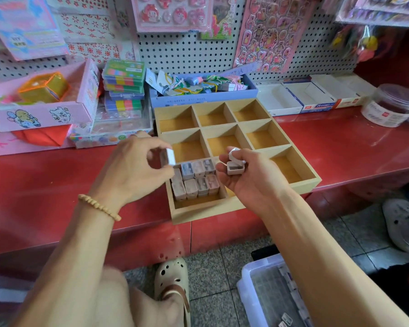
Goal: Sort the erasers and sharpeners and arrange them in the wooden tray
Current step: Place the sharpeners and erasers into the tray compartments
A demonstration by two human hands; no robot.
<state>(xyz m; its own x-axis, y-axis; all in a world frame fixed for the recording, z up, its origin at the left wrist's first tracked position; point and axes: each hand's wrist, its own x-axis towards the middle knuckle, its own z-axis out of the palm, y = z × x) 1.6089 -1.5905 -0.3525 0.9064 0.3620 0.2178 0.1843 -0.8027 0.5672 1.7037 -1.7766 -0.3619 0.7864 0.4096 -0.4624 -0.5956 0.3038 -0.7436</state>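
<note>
Your left hand (137, 161) hovered just left of the wooden tray (236, 204), which sat on the red table (340, 142). Its thumb and fingertips pinched a small pale sharpener (169, 157), a narrow grip holding it edge-on, above the near-left compartment. That compartment already held two neat rows of similar small sharpeners (194, 179), packed toward its far side, with bare wood left along the near edge. The other compartments looked empty, though your right hand hid part of one.

Your right hand (243, 175) was palm-up over the near middle of the tray, fingers curled round a couple more pale sharpeners (234, 165), acting as a supply.

To place this piece well, you probably needed to turn it flat to match its neighbours, lower it into the free strip at the near side, and slide it snug against the row without knocking the others askew.

Both forearms reached forward from low in the view, wrists slightly bent, a beaded bracelet (99, 206) on the left wrist.
</note>
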